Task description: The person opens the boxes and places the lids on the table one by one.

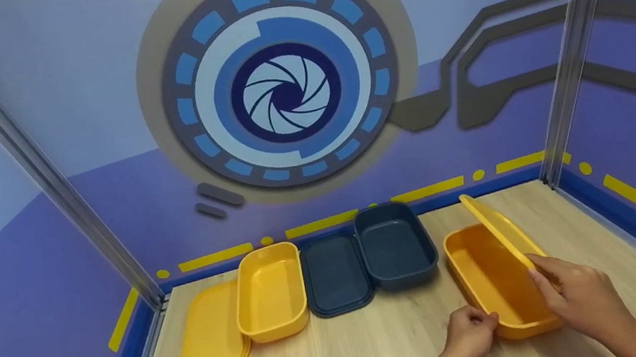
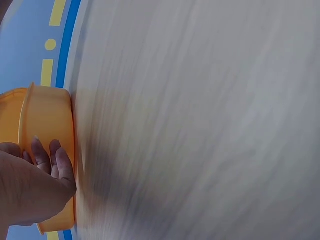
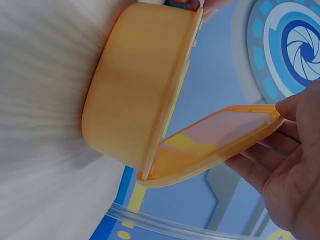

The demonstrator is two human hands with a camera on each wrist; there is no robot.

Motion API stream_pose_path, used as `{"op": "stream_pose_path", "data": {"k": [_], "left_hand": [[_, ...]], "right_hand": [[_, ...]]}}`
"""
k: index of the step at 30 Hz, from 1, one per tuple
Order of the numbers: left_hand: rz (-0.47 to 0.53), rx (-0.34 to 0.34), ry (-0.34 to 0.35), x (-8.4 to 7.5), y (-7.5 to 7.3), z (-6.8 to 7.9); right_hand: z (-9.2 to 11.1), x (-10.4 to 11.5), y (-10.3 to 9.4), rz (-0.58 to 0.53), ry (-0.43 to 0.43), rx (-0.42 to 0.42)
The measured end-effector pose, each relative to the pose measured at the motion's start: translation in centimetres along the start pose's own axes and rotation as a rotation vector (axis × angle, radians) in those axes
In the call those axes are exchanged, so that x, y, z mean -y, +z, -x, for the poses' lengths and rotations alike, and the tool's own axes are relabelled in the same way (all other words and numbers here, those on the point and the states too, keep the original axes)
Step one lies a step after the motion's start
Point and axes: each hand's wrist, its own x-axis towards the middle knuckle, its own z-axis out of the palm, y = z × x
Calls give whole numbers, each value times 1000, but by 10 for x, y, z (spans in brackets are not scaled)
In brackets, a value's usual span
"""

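An orange lunch box base stands on the right part of the table, open side up. My left hand holds it at the near left corner, thumb at the rim; the left wrist view shows those fingers against its outer wall. My right hand pinches the near end of an orange lid, thumb on one face and fingers behind. Tilted up, the lid leans over the base's right side. In the right wrist view, the lid's lower end is right at the base's rim.
Left of the base, in a row, are a dark blue box, a dark blue lid, a yellow box and a yellow lid. Printed wall panels border the wooden table behind and on both sides.
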Motion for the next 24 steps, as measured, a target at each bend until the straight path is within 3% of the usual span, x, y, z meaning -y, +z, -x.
{"op": "stream_pose_path", "data": {"k": [11, 24], "left_hand": [[21, 19, 5, 2, -2, -1], [34, -7, 2, 2, 0, -1]], "right_hand": [[-11, -15, -3, -37, 84, -11], [-3, -44, -3, -154, 265, 83]]}}
